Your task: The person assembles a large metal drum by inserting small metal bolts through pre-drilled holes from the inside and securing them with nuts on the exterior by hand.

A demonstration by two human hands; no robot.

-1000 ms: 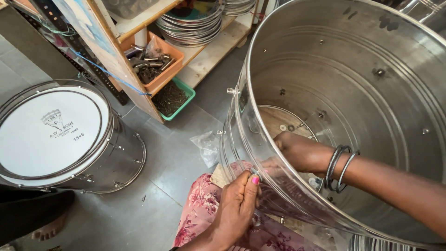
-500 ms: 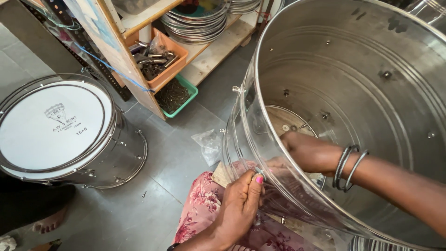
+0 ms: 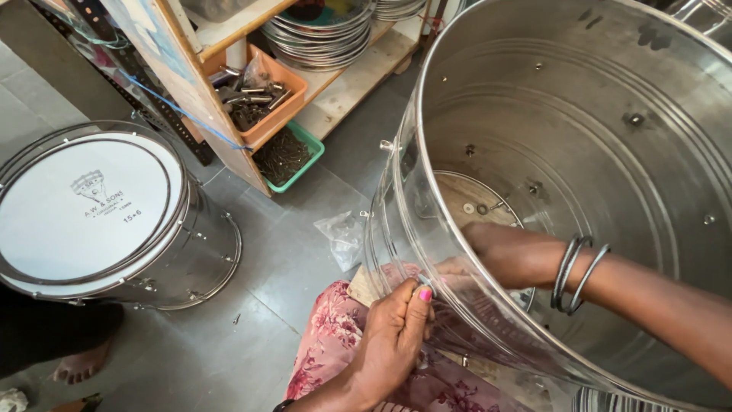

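Note:
A large shiny steel drum shell (image 3: 579, 114) lies tilted toward me across my lap, its open end up. My right hand (image 3: 507, 252), with metal bangles at the wrist, reaches inside and presses against the inner wall near the lower rim. My left hand (image 3: 393, 339) is outside the shell, fingers pinched on a small metal fitting (image 3: 422, 284) at the same spot on the outer wall. What the right hand's fingers hold is hidden.
A finished steel drum with a white head (image 3: 99, 217) stands on the grey floor at left. A wooden shelf (image 3: 229, 91) holds an orange tray of hardware, stacked metal hoops and a green tray of screws (image 3: 288, 155). A small plastic bag (image 3: 341, 236) lies by the shell. Another person's foot (image 3: 80, 362) shows at lower left.
My view has shifted slightly, so the shell and both hands sit a little further right and lower. Both hands stay at the same spot on the shell wall.

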